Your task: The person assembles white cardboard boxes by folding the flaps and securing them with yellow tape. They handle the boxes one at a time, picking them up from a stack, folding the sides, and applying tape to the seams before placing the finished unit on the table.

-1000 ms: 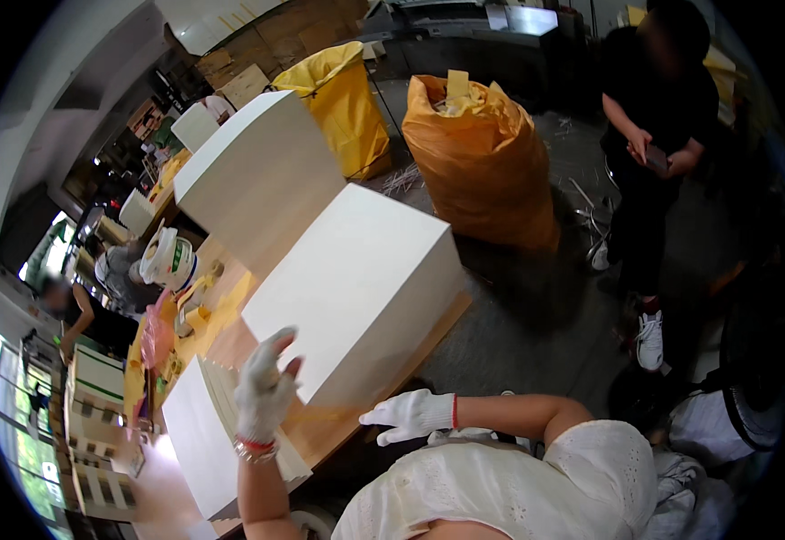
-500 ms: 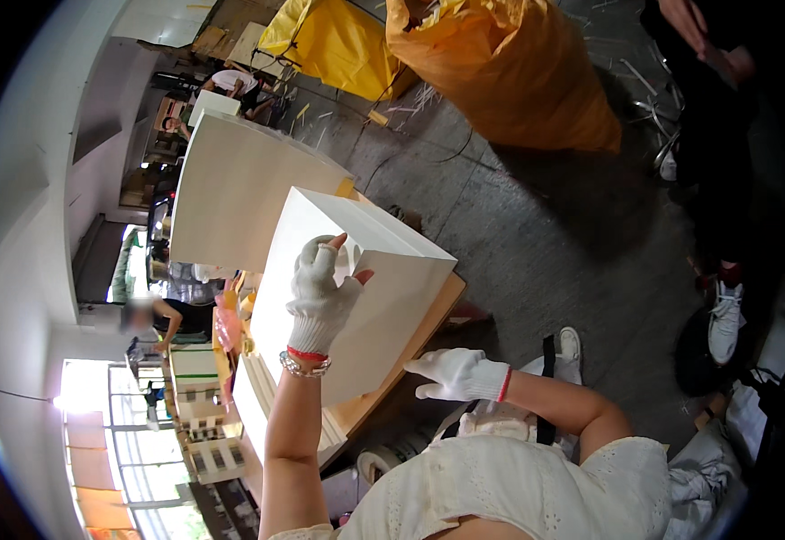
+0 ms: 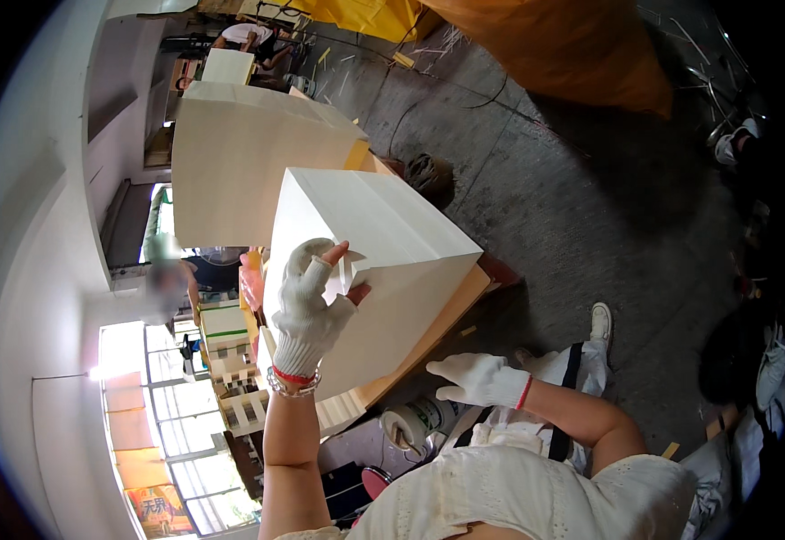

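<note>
A tall block of stacked white sheets (image 3: 401, 310) stands on a wooden board (image 3: 437, 337) in front of me. My left hand (image 3: 310, 292), in a white knit glove with bare thumb and index fingertips, is over the top near a corner of the stack. Its thumb and index finger curve apart, with a small raised white flap (image 3: 345, 272) between them; I cannot tell whether they touch it. My right hand (image 3: 480, 379), also gloved, hangs to the right of the stack. Its fingers stretch toward the stack and hold nothing.
Behind stands a larger cream stack (image 3: 257, 162). An orange sack (image 3: 563, 54) and a yellow sheet (image 3: 365, 13) lie beyond, near scattered strips on the grey floor (image 3: 545, 234). A white bucket (image 3: 415, 423) is by my legs. Other people work at the far left.
The view has shifted, so the stack shows nearer and the orange sack higher. My left hand keeps its curved shape at the stack's corner. My right hand stays beside the stack, fingers stretched.
</note>
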The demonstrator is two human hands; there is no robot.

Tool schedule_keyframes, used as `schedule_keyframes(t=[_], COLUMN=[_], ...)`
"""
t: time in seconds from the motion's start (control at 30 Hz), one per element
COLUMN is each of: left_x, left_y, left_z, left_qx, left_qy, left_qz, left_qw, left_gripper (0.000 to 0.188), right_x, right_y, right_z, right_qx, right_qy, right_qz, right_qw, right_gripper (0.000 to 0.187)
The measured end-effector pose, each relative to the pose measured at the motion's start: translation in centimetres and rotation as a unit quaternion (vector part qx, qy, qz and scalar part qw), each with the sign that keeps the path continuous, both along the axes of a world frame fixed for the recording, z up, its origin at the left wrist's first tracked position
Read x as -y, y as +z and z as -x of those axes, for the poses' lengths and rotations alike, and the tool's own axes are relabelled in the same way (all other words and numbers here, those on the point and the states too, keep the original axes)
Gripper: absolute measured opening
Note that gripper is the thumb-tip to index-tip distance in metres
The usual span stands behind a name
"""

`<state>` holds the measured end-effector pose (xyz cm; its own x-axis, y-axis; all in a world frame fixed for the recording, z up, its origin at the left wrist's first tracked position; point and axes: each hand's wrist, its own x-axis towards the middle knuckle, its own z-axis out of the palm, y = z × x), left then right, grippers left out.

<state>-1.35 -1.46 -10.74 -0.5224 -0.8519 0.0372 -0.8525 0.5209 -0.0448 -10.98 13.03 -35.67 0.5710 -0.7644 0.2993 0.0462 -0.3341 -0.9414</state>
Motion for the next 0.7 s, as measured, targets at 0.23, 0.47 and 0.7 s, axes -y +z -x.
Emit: schedule_keyframes(t=[0.23,0.47,0.7], left_x=[0.5,0.3,0.2], left_y=[0.1,0.1,0.1], left_z=[-0.6,-1.2,-2.2], left_qx=[-0.031,-0.048,-0.100], left_qy=[-0.006,0.023,0.021], left_qz=[-0.023,-0.036,0.008], left_qw=[0.999,0.998,0.995], left_gripper=[0.066,0.068,0.069], right_x=[2.9,3.6,4.8], right_y=[0.1,-0.6,1.4], right_z=[1.3,1.6,3.1], right_qx=[-0.035,-0.046,-0.023], right_qy=[0.063,0.032,0.042], right_qz=[-0.057,-0.051,-0.060], right_qw=[0.996,0.997,0.997], right_gripper=[0.050,0.054,0.049])
